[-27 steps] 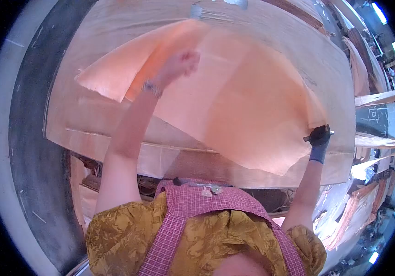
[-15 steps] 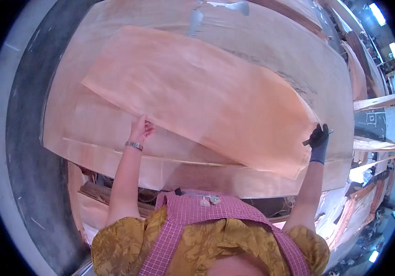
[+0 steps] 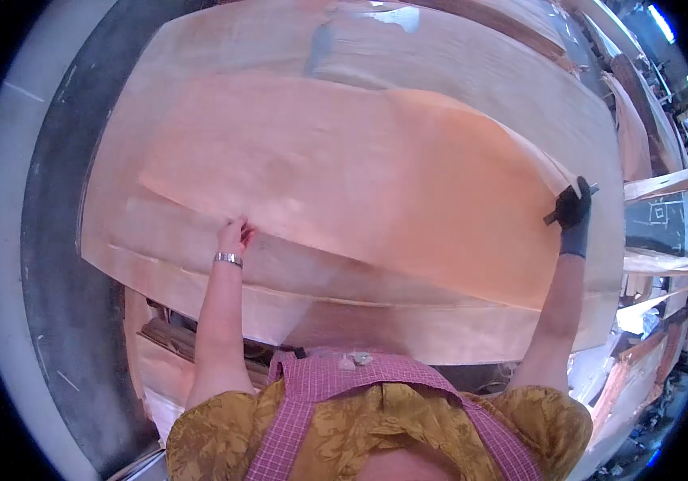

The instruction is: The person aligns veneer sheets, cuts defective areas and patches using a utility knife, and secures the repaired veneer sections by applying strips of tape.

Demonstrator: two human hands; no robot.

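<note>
A thin orange-pink wood veneer sheet (image 3: 344, 176) spreads over a larger pale veneer sheet (image 3: 159, 72), its right part bulging up. My left hand (image 3: 236, 235), bare with a metal watch at the wrist, pinches the near edge left of the middle. At the right end, my right hand (image 3: 573, 208) in a dark glove is closed at the sheet's corner. A short dark bar-shaped tool (image 3: 552, 217) sticks out on both sides of that fist; its exact kind is unclear.
A dark grey surface (image 3: 63, 208) borders the stack on the left. Wooden boards (image 3: 669, 181) jut out on the right, near more veneer pieces (image 3: 633, 377). Below the near edge lie dark rolled pieces (image 3: 169, 337). A torn bluish patch (image 3: 396, 18) shows at the far side.
The veneer sheet has turned, its right end shifting away and right with my right hand, its left part coming nearer. My left hand has moved slightly left and towards me.
</note>
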